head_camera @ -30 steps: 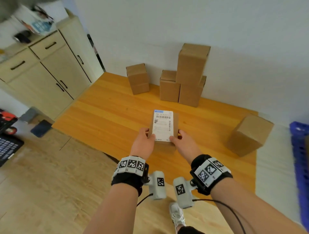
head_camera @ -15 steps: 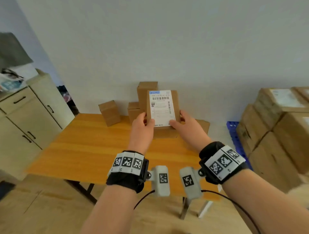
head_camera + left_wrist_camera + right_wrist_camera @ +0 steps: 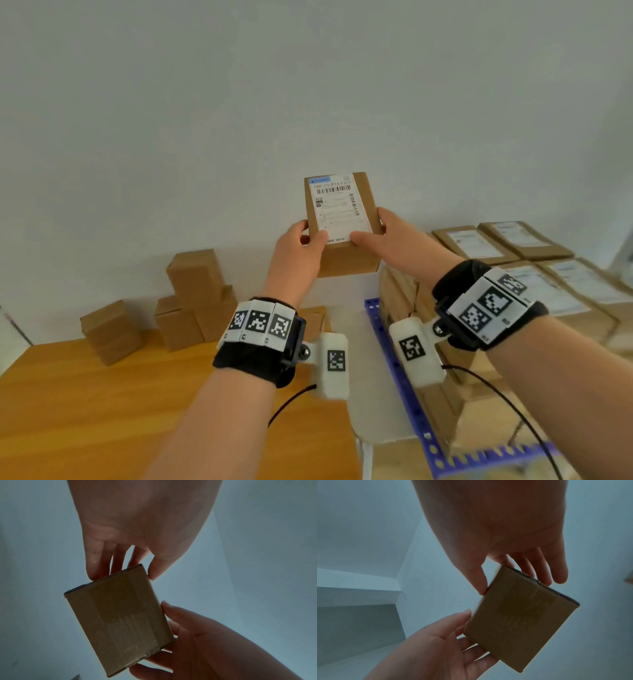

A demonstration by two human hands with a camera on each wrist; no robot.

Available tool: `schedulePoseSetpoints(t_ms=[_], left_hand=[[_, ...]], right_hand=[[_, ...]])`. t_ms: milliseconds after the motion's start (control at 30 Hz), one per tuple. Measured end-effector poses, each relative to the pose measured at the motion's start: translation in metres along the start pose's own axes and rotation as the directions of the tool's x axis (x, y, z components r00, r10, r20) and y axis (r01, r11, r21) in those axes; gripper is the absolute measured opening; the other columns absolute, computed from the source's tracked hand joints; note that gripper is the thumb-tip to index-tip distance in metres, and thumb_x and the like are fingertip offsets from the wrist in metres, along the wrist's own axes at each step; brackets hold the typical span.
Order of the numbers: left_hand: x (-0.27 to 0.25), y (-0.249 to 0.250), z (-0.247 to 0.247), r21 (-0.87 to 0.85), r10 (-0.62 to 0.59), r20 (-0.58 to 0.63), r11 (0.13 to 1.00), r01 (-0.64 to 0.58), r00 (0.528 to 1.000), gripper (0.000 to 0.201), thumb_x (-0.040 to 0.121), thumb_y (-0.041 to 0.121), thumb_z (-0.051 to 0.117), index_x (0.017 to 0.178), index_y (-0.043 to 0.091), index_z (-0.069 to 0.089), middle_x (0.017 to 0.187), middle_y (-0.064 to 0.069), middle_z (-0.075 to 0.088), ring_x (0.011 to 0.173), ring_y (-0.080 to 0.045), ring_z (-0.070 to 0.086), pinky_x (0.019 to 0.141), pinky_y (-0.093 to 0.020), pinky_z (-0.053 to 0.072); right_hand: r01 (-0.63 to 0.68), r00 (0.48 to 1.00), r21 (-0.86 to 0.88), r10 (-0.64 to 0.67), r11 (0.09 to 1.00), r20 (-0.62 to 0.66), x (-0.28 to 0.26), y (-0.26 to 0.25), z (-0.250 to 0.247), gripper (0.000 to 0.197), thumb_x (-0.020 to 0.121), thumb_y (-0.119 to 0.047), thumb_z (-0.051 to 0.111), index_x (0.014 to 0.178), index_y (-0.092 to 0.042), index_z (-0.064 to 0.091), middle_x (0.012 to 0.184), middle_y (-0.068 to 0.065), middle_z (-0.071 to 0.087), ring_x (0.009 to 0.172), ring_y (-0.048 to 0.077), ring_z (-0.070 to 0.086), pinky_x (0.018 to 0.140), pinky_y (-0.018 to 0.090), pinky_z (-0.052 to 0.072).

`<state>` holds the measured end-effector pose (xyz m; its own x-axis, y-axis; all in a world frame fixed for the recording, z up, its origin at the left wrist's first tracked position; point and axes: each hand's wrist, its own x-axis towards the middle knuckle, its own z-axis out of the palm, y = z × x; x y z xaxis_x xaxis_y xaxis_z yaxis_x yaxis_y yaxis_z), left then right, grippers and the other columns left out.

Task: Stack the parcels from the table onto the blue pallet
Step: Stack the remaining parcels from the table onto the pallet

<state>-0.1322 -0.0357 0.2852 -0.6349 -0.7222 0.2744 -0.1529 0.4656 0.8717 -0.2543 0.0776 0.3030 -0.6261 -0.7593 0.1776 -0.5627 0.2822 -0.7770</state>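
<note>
A brown cardboard parcel (image 3: 346, 260) with a white shipping label on top is held up in the air between both hands. My left hand (image 3: 301, 246) grips its left near corner, thumb on the label. My right hand (image 3: 394, 236) grips the right side, thumb also on top. The parcel hangs above the gap between the wooden table (image 3: 85, 411) and the blue pallet (image 3: 412, 411). From below, the left wrist view shows the parcel (image 3: 118, 622) pinched by the left hand (image 3: 123, 566). The right wrist view shows the parcel (image 3: 518, 622) held by the right hand (image 3: 513, 582).
Several labelled parcels (image 3: 548, 291) are stacked on the pallet at the right, up to about wrist height. On the table's far edge stand a stack of plain boxes (image 3: 195, 301) and a separate box (image 3: 109, 330). A white wall stands close behind.
Both hands have lifted the parcel off the table and carried it up and to the right, toward the pallet. My view has turned right, so the stacked parcels show.
</note>
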Motion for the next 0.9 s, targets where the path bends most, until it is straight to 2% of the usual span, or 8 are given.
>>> schedulePoseSetpoints(t_ms=[133, 267, 400, 500, 667, 800, 900], left_hand=[[0.026, 0.023, 0.054, -0.010, 0.010, 0.045, 1.000, -0.009, 0.999, 0.043, 0.100, 0.036, 0.045, 0.140, 0.022, 0.045, 0.124, 0.001, 0.058, 0.104, -0.014, 0.057, 0.083, -0.026, 0.049], [0.048, 0.040, 0.108, -0.009, 0.006, 0.079, 1.000, -0.005, 0.997, 0.043, 0.099, 0.039, 0.046, 0.138, 0.021, 0.046, 0.124, 0.000, 0.060, 0.102, -0.016, 0.060, 0.084, -0.030, 0.053], [0.063, 0.047, 0.155, -0.002, -0.016, 0.121, 1.000, 0.017, 0.993, 0.044, 0.100, 0.040, 0.045, 0.139, 0.021, 0.045, 0.126, 0.001, 0.059, 0.100, -0.013, 0.058, 0.075, -0.023, 0.049], [0.071, 0.046, 0.183, -0.009, -0.057, 0.140, 0.998, 0.059, 0.989, 0.044, 0.100, 0.040, 0.044, 0.141, 0.021, 0.044, 0.127, 0.002, 0.058, 0.100, -0.012, 0.056, 0.072, -0.021, 0.047], [0.079, 0.038, 0.220, 0.019, -0.132, 0.146, 0.991, 0.131, 0.980, 0.044, 0.099, 0.041, 0.046, 0.139, 0.023, 0.046, 0.129, 0.000, 0.059, 0.107, -0.016, 0.058, 0.092, -0.038, 0.053], [0.081, 0.033, 0.238, 0.021, -0.182, 0.149, 0.983, 0.181, 0.972, 0.044, 0.098, 0.042, 0.047, 0.138, 0.023, 0.048, 0.125, 0.002, 0.060, 0.104, -0.014, 0.059, 0.090, -0.036, 0.054], [0.081, 0.029, 0.245, 0.022, -0.199, 0.151, 0.980, 0.198, 0.968, 0.039, 0.098, 0.042, 0.047, 0.132, 0.024, 0.052, 0.122, 0.002, 0.062, 0.103, -0.015, 0.062, 0.089, -0.041, 0.055]], right_hand=[[-0.044, 0.999, -0.051, 0.043, 0.998, -0.030, 0.021, 0.032, -0.051, 0.047, 0.095, -0.042, 0.057, 0.134, -0.018, 0.048, 0.128, -0.002, 0.060, 0.104, 0.017, 0.060, 0.079, 0.027, 0.050], [-0.085, 0.996, -0.113, 0.081, 0.990, -0.041, 0.038, 0.067, -0.095, 0.046, 0.096, -0.045, 0.054, 0.133, -0.018, 0.049, 0.122, -0.002, 0.061, 0.096, 0.015, 0.059, 0.066, 0.021, 0.046], [-0.107, 0.994, -0.126, 0.107, 0.986, -0.009, 0.055, 0.102, -0.128, 0.044, 0.096, -0.046, 0.055, 0.130, -0.018, 0.050, 0.119, -0.001, 0.063, 0.092, 0.013, 0.062, 0.074, 0.024, 0.054], [-0.139, 0.989, -0.124, 0.144, 0.983, 0.027, 0.068, 0.128, -0.142, 0.046, 0.095, -0.047, 0.055, 0.131, -0.018, 0.050, 0.117, 0.000, 0.063, 0.093, 0.014, 0.065, 0.080, 0.032, 0.058], [-0.195, 0.975, -0.124, 0.206, 0.973, 0.081, 0.083, 0.165, -0.150, 0.049, 0.094, -0.049, 0.055, 0.131, -0.019, 0.050, 0.116, -0.001, 0.064, 0.095, 0.017, 0.065, 0.083, 0.038, 0.059], [-0.225, 0.961, -0.140, 0.243, 0.964, 0.130, 0.090, 0.184, -0.151, 0.049, 0.094, -0.051, 0.054, 0.130, -0.018, 0.049, 0.116, 0.000, 0.063, 0.096, 0.018, 0.065, 0.083, 0.038, 0.059], [-0.222, 0.957, -0.136, 0.242, 0.966, 0.159, 0.092, 0.193, -0.150, 0.049, 0.095, -0.050, 0.053, 0.132, -0.018, 0.049, 0.118, 0.000, 0.062, 0.099, 0.018, 0.064, 0.084, 0.037, 0.059]])
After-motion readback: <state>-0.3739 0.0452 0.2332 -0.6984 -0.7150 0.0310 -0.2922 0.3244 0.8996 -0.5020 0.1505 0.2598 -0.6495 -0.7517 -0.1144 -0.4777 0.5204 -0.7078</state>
